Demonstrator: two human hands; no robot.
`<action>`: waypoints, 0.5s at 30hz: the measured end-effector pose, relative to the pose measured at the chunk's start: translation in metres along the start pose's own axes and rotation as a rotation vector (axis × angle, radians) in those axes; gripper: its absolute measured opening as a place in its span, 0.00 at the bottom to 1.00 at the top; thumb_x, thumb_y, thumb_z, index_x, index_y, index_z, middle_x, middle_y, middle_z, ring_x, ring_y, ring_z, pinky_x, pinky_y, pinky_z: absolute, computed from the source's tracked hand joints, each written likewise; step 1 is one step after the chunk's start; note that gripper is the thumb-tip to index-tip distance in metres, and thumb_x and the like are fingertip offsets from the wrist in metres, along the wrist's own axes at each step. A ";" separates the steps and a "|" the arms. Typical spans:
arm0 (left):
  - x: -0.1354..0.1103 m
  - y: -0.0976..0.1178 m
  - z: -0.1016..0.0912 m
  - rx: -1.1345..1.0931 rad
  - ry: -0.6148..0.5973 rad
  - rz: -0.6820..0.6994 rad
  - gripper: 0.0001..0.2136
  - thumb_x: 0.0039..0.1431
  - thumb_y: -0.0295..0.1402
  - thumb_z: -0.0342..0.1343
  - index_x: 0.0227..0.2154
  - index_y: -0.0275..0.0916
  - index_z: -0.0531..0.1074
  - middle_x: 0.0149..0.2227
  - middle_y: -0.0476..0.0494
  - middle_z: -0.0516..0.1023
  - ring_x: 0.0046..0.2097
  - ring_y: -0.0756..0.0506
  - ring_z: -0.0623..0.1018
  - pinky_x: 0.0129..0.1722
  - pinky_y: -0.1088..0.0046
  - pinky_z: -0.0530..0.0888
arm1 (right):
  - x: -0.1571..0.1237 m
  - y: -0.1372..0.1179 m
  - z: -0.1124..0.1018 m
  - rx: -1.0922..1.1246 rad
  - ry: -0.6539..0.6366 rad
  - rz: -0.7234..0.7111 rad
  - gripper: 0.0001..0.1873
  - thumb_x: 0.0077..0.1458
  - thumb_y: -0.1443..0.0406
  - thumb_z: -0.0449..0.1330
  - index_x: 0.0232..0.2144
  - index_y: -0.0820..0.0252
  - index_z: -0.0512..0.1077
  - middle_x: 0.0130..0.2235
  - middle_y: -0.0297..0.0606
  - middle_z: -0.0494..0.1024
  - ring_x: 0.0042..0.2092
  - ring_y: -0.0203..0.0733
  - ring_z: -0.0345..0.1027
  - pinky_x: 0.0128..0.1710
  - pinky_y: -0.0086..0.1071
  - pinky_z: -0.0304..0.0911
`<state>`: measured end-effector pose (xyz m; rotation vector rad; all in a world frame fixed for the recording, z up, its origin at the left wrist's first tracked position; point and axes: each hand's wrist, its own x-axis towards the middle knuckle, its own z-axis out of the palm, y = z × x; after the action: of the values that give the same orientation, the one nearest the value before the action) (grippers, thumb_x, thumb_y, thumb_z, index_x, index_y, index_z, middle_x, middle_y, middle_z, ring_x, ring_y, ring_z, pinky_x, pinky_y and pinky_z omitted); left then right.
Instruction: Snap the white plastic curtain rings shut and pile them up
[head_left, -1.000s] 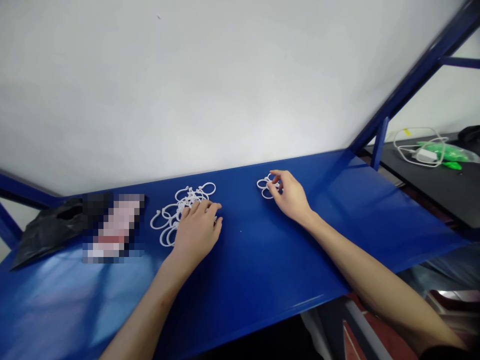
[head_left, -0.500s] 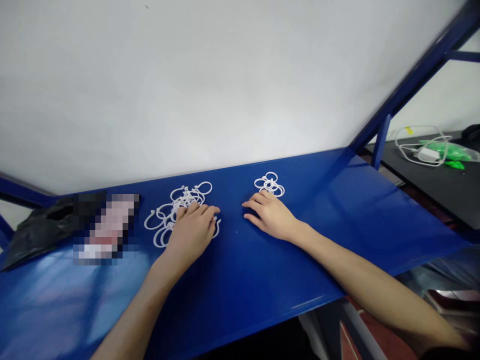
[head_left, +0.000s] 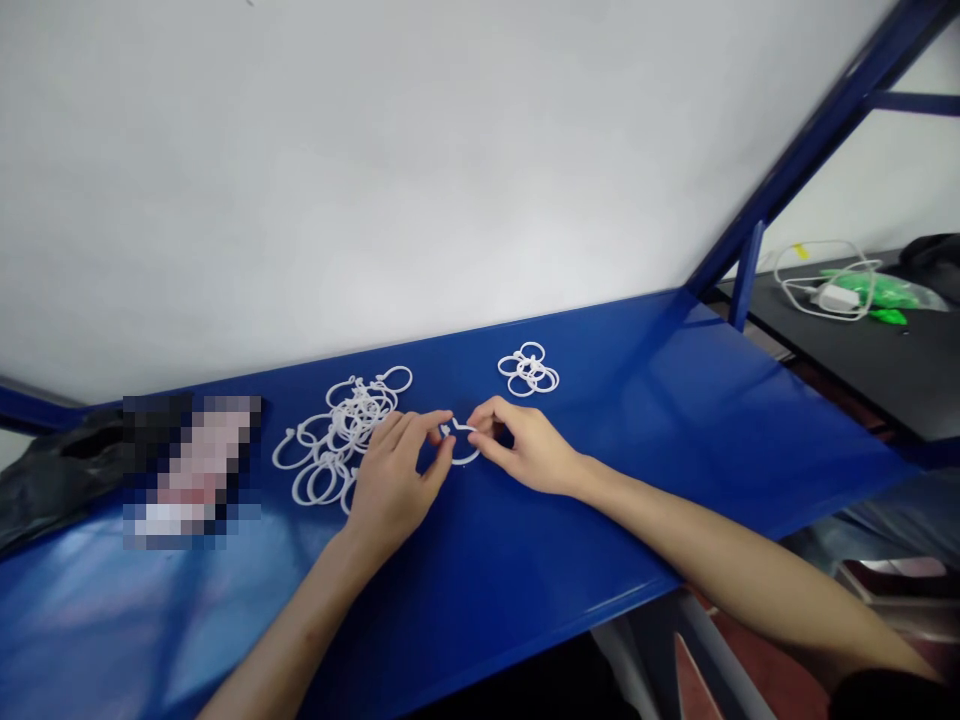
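Observation:
On the blue shelf (head_left: 570, 520) both my hands meet over one white plastic ring (head_left: 459, 446). My left hand (head_left: 396, 482) pinches its left side with thumb and fingers. My right hand (head_left: 525, 448) pinches its right side. Just left of my left hand lies a loose heap of white rings (head_left: 337, 432), several of them with open ends. A small neat cluster of closed white rings (head_left: 529, 370) rests further back, beyond my right hand.
A black bag (head_left: 52, 480) and a blurred-out patch lie at the shelf's left end. A white wall stands behind the shelf. A blue frame post (head_left: 810, 150) rises at the right; beyond it a dark table holds a white cable (head_left: 825, 280) and green plastic (head_left: 877, 292).
My right hand left the small ring cluster and came toward the middle. My left hand drew one ring out of the heap, and both hands now grip it.

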<state>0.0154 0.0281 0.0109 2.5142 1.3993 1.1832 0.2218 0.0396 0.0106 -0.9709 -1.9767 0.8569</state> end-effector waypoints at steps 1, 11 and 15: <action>0.000 0.000 0.000 -0.025 0.002 -0.048 0.09 0.64 0.32 0.57 0.46 0.40 0.72 0.33 0.49 0.77 0.37 0.46 0.76 0.42 0.67 0.72 | 0.000 0.000 0.001 0.015 0.018 0.000 0.06 0.65 0.63 0.58 0.43 0.58 0.68 0.34 0.33 0.77 0.34 0.35 0.73 0.36 0.31 0.69; 0.005 0.000 -0.008 -0.234 -0.161 -0.358 0.07 0.63 0.39 0.56 0.37 0.44 0.78 0.31 0.51 0.80 0.29 0.49 0.75 0.32 0.71 0.71 | -0.001 0.004 -0.003 -0.171 0.051 -0.194 0.08 0.67 0.63 0.58 0.44 0.58 0.74 0.39 0.39 0.81 0.39 0.39 0.74 0.40 0.35 0.71; 0.001 0.006 -0.005 -0.244 -0.063 -0.283 0.07 0.64 0.36 0.56 0.35 0.43 0.77 0.30 0.49 0.78 0.30 0.49 0.75 0.32 0.72 0.72 | -0.003 0.000 -0.002 -0.182 0.057 -0.256 0.09 0.68 0.64 0.56 0.43 0.58 0.75 0.38 0.39 0.81 0.38 0.40 0.71 0.40 0.36 0.70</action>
<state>0.0171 0.0236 0.0168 2.0911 1.4373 1.1311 0.2244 0.0376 0.0109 -0.8089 -2.1006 0.5097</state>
